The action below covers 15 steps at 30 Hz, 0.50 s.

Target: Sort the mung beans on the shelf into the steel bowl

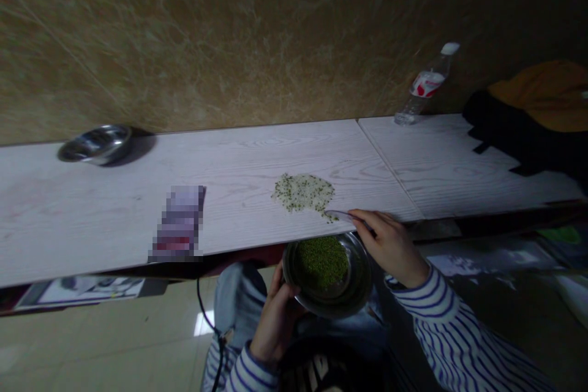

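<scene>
My left hand (278, 312) grips the rim of a steel bowl (361, 272), tilted below the table's front edge over my lap. Green mung beans (324, 263) lie inside the bowl. In my right hand (386, 242) is a thin metal utensil (340, 214), probably a spoon, pinched by its handle. Its tip rests at the near right edge of a spread of white rice grains mixed with green beans (304, 192) on the pale wooden table. A few beans lie loose around the tip.
A second steel bowl (96, 144) stands at the back left. A pixelated flat object (179, 223) lies near the front edge. A plastic bottle (425, 86) stands by the marble-patterned wall. Black and mustard cloth (537, 110) lies at the right. A dark cable (206, 312) hangs below.
</scene>
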Tool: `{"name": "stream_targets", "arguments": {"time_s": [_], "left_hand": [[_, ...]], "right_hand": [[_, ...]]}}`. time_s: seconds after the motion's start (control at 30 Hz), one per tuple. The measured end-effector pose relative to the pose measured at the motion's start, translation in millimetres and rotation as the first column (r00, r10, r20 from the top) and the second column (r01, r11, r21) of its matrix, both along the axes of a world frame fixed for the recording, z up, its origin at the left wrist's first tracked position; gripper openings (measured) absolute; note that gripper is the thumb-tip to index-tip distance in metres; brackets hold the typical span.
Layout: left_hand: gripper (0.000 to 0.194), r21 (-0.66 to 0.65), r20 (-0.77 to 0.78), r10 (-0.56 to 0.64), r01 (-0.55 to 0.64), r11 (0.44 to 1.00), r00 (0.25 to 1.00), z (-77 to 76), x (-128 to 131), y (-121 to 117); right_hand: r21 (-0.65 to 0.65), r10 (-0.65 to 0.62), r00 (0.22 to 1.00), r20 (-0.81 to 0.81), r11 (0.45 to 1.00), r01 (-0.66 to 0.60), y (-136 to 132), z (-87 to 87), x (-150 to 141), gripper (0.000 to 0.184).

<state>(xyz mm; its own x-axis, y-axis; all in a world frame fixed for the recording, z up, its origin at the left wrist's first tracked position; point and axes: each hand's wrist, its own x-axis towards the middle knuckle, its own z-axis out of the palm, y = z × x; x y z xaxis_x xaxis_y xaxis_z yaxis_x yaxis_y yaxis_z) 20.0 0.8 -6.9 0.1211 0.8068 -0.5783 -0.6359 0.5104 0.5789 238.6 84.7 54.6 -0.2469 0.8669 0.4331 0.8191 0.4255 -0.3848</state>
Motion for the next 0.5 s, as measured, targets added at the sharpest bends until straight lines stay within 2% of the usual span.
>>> {"name": "stream_targets", "arguments": {"time_s": [0.2,0.33,0.4,0.5], "left_hand": [[0.064,0.013,0.001,0.019,-0.019,1.000,1.000,-6.1,1,-1],[0.063,0.014,-0.002,0.031,-0.031,0.999,1.000,-7.8,2,0],[0.062,0.014,0.000,0.030,-0.030,0.999,1.000,-7.5,2,0],[0.062,0.012,-0.002,0.016,-0.016,1.000,1.000,-6.3,0,0]], "right_hand": [[-0.107,0.017,0.999,-0.042,0.994,-0.021,13,10.1,26,0.020],[-0.201,0.152,0.986,-0.068,0.966,-0.163,19,14.9,31,0.019],[-0.216,0.221,0.973,-0.068,0.949,-0.231,22,15.5,28,0.019],[-0.220,0.259,0.962,-0.090,0.937,-0.272,29,12.7,22,0.020]]}}
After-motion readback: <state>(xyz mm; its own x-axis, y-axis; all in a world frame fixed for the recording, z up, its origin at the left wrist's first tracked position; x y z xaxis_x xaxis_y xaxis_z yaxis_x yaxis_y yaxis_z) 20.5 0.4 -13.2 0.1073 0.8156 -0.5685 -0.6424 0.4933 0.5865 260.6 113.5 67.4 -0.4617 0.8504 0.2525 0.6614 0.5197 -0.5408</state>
